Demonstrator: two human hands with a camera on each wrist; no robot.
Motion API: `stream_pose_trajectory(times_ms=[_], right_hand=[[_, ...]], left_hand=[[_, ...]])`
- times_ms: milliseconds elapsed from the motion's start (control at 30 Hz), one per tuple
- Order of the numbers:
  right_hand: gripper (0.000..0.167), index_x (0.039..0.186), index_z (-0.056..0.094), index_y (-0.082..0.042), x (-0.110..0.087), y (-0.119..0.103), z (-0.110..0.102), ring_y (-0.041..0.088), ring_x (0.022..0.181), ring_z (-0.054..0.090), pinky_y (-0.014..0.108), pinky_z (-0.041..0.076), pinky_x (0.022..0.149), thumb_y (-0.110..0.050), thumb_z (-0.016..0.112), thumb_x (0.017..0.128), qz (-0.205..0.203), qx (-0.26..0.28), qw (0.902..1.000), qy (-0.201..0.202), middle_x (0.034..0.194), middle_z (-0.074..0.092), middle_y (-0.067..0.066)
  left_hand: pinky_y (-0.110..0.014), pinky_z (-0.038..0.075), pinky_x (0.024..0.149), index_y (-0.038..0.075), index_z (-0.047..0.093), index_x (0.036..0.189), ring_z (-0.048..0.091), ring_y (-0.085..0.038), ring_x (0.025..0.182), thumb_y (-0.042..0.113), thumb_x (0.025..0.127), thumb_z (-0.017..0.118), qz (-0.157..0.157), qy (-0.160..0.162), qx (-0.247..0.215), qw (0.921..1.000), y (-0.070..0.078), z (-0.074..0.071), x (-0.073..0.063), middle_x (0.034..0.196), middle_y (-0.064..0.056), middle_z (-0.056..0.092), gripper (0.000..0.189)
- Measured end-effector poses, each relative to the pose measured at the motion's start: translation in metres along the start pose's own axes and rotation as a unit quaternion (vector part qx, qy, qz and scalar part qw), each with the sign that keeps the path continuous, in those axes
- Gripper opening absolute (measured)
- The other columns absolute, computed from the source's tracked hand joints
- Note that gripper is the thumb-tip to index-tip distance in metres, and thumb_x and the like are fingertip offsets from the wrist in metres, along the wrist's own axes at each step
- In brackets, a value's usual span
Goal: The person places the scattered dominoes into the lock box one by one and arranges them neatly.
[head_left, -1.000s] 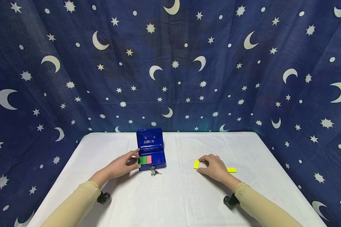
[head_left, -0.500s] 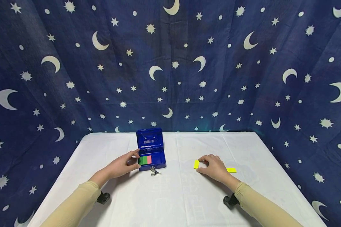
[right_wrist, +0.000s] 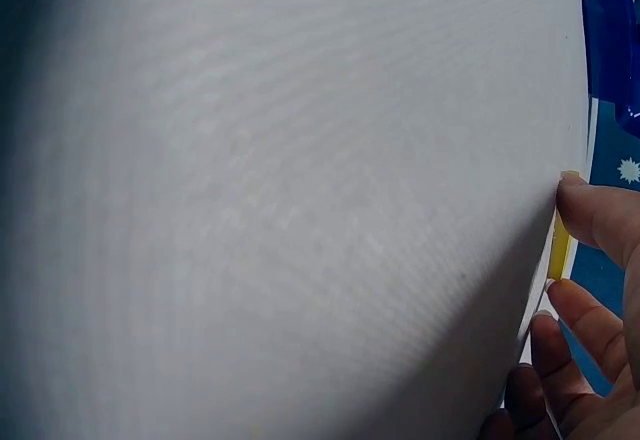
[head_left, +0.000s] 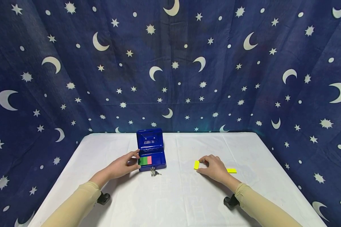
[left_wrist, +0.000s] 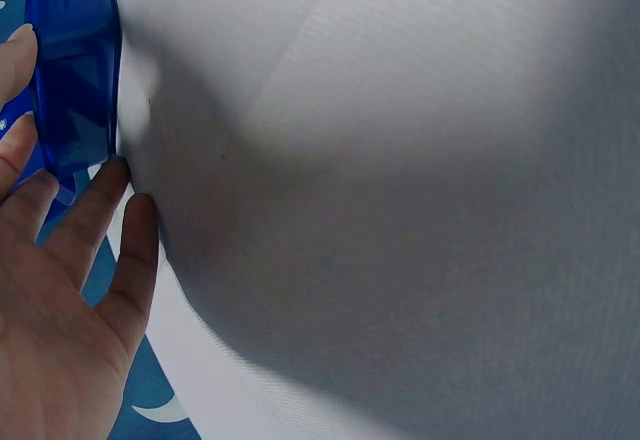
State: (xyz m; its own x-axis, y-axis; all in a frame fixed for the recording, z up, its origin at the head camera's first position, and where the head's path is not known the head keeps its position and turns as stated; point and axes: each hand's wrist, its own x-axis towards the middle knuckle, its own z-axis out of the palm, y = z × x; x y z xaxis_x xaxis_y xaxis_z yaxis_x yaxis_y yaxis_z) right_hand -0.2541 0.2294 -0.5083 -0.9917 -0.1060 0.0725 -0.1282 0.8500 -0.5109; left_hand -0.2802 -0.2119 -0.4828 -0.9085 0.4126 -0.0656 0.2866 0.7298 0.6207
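Note:
On the table's left half stands a blue metal cash box [head_left: 160, 160] with its lid raised. Two green blocks [head_left: 143, 161] and a pink block [head_left: 149, 160] lie side by side in its left part. My left hand [head_left: 117, 165] holds the box's left end, thumb at the front corner and fingers along the side. To the right, my right hand [head_left: 214, 168] pinches a flat yellow block [head_left: 196, 164] between thumb and index finger, low over the white cloth. Another yellow block [head_left: 231, 170] lies behind that wrist, partly hidden.
A small lock with keys [head_left: 154, 172] sticks out from the box's front. White cloth [head_left: 170, 198] covers the table, and a dark blue curtain [head_left: 179, 94] with moons and stars hangs around its back and sides.

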Motion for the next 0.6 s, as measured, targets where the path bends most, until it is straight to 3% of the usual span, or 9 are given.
stream_pose_trajectory(times_ms=[600], right_hand=[[0.042, 0.111, 0.072, -0.018, -0.0014, 0.0, -0.0002, 0.019, 0.087, 0.046, 0.037, 0.041, 0.077, -0.04, 0.087, 0.078, -0.008, -0.007, 0.9999, 0.003, 0.091, 0.057, -0.005]], left_hand=[[-0.056, 0.04, 0.109, 0.019, 0.058, 0.127, 0.052, -0.028, 0.135, 0.045, 0.095, 0.07, -0.001, 0.002, -0.001, 1.0, 0.0009, -0.0003, 0.0004, 0.164, 0.0, 0.034, 0.043]])
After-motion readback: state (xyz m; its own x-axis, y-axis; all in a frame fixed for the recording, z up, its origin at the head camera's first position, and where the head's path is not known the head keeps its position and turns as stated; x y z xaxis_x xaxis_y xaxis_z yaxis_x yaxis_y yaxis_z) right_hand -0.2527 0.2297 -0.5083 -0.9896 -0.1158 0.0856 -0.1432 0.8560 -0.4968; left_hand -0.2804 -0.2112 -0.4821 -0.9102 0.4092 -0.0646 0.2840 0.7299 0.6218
